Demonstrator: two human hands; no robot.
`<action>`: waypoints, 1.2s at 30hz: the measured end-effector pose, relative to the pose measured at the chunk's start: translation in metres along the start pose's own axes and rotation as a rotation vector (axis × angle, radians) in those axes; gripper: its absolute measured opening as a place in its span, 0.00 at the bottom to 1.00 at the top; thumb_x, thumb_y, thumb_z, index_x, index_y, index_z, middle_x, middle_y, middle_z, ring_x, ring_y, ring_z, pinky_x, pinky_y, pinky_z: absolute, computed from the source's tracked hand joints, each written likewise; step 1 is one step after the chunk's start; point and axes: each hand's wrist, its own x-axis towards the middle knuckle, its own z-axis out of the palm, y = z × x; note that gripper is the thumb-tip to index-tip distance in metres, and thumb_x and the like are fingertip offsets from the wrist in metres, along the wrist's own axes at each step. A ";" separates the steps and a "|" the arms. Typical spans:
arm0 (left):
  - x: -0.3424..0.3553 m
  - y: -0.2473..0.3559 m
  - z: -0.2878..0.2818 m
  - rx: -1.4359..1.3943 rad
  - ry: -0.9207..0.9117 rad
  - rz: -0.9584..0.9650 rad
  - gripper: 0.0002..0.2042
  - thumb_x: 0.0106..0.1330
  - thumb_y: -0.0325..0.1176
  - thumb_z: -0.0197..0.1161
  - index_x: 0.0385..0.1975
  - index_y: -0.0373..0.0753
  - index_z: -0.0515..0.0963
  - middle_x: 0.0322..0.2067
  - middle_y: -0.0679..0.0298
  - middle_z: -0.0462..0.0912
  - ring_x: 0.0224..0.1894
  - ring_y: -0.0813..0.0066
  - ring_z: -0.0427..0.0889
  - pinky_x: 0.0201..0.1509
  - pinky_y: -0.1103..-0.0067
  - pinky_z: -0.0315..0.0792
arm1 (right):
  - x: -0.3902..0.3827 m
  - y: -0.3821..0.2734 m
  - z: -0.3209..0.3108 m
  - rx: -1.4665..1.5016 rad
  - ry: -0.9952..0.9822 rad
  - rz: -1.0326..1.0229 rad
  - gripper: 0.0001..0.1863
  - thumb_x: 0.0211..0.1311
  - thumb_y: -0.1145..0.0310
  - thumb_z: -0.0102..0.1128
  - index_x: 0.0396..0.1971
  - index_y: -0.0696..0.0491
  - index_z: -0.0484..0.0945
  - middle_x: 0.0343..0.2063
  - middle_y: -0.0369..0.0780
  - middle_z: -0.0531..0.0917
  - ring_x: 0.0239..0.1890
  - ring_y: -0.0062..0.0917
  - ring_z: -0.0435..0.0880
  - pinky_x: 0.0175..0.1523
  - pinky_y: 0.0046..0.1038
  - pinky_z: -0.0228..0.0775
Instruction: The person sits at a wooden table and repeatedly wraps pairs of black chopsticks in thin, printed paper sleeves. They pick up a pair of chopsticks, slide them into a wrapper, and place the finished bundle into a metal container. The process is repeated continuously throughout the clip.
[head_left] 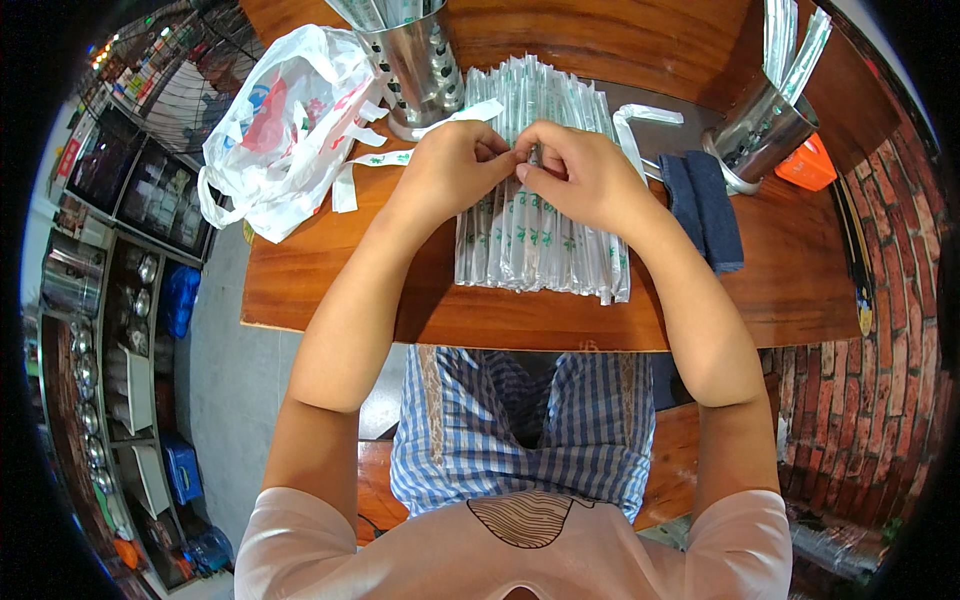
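Both hands meet above a side-by-side row of wrapped chopsticks, slim clear plastic sleeves with green print lying lengthwise on the table. My left hand is closed, its thumb and fingertips pinched together. Facing it, my right hand is also closed, with thumb and index finger touching the left fingertips. Whatever lies between the fingers is too small and covered to make out. A white paper strip sticks out just beyond the left hand. Another strip with green print lies to the left of that hand.
On the wooden table, a crumpled white plastic bag lies at left. Metal holders stand at the back and right, with wrapped chopsticks in them. A folded dark blue cloth and an orange box are at right.
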 end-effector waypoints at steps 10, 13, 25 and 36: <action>0.002 -0.006 -0.002 -0.063 -0.076 -0.016 0.13 0.60 0.36 0.65 0.27 0.30 0.81 0.19 0.57 0.80 0.21 0.71 0.78 0.29 0.75 0.72 | -0.001 -0.002 -0.004 -0.063 0.060 -0.034 0.10 0.60 0.62 0.59 0.35 0.52 0.76 0.22 0.44 0.81 0.26 0.38 0.81 0.32 0.36 0.70; 0.002 0.003 -0.012 -0.198 -0.099 -0.096 0.10 0.65 0.34 0.61 0.25 0.34 0.77 0.23 0.65 0.80 0.24 0.81 0.73 0.28 0.81 0.68 | 0.000 0.003 -0.002 0.018 0.034 0.010 0.11 0.61 0.59 0.58 0.35 0.52 0.76 0.21 0.44 0.80 0.25 0.36 0.80 0.32 0.35 0.70; -0.009 0.030 -0.011 -0.637 -0.162 0.087 0.09 0.70 0.32 0.58 0.27 0.38 0.76 0.25 0.76 0.74 0.28 0.90 0.66 0.31 0.86 0.61 | 0.002 -0.006 -0.006 1.050 0.084 0.222 0.15 0.66 0.55 0.59 0.31 0.54 0.77 0.17 0.29 0.69 0.16 0.10 0.63 0.21 0.15 0.48; 0.000 0.023 -0.021 -0.891 -0.096 -0.134 0.20 0.77 0.46 0.41 0.43 0.34 0.73 0.34 0.58 0.81 0.33 0.70 0.82 0.37 0.75 0.76 | 0.005 0.019 -0.035 1.218 0.720 -0.080 0.09 0.73 0.66 0.49 0.37 0.58 0.70 0.27 0.40 0.79 0.26 0.22 0.82 0.30 0.21 0.78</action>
